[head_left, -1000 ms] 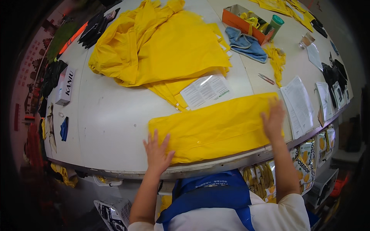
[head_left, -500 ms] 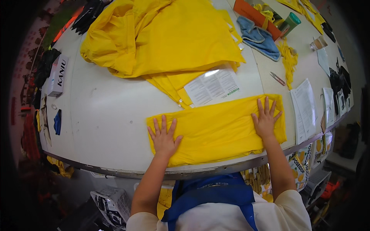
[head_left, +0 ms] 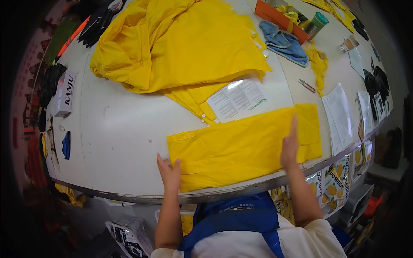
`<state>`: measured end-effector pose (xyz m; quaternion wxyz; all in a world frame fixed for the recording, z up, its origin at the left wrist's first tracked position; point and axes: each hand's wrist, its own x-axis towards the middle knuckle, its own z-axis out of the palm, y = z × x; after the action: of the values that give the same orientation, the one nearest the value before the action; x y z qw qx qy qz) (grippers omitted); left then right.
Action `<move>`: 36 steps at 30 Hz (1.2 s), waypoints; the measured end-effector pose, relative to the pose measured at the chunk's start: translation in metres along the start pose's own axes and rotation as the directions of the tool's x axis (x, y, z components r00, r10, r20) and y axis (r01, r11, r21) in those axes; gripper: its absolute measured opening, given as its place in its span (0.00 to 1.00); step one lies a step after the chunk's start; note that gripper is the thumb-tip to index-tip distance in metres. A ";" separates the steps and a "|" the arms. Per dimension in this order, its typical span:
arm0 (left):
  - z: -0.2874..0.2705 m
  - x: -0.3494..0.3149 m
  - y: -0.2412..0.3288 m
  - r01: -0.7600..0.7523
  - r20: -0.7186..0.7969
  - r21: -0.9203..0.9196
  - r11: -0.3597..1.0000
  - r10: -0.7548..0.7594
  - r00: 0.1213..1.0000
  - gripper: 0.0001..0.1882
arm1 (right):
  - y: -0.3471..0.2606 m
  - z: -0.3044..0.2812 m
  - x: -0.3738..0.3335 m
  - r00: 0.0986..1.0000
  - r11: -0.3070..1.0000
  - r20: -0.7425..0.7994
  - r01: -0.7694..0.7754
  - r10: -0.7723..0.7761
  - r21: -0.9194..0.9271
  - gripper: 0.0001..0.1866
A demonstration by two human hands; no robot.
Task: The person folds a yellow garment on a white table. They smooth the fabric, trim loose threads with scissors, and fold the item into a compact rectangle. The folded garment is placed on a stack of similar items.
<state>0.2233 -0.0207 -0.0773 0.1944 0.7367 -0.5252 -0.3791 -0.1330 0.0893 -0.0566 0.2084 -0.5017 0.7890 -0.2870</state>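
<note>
A folded yellow garment (head_left: 241, 144) lies flat as a long strip near the front edge of the white table (head_left: 120, 129). My left hand (head_left: 170, 170) rests at its lower left corner, fingers spread, half on the cloth and half on the table. My right hand (head_left: 290, 144) stands edge-on over the strip's right part, fingers straight and together, touching the cloth. Neither hand grips anything.
A big pile of yellow garments (head_left: 180, 47) fills the table's far middle, with a printed sheet in a clear bag (head_left: 236, 99) at its near edge. A blue cloth (head_left: 284, 43), orange box (head_left: 279, 17), pen (head_left: 307, 85) and papers (head_left: 340, 114) lie to the right. A small white box (head_left: 66, 92) sits left.
My left hand has slid left to the strip's corner. My right hand has turned from flat to edge-on and moved slightly left.
</note>
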 end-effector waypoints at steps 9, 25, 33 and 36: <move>-0.052 -0.051 0.104 0.390 0.605 -0.699 0.599 0.204 0.770 0.37 | -0.023 0.091 -0.016 0.992 0.820 -0.003 0.107 -0.127 0.562 0.31; 0.195 -0.163 0.210 -0.927 0.516 -0.311 0.211 0.856 0.022 0.46 | -0.009 0.064 -0.026 0.998 0.765 0.054 0.000 -0.045 0.644 0.28; 0.146 -0.134 0.057 -0.524 0.535 -0.272 0.807 0.580 0.614 0.51 | -0.007 0.060 -0.023 0.998 0.848 0.064 -0.045 0.013 0.528 0.27; 0.142 -0.132 0.075 -0.732 0.439 -0.174 0.659 0.717 0.541 0.48 | -0.002 0.051 -0.023 0.989 0.880 0.116 -0.131 0.087 0.457 0.27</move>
<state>0.0470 0.0883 -0.0694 0.1882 0.3404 -0.8181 -0.4236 -0.0910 0.0971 -0.0928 0.3740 -0.4049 0.7143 -0.4312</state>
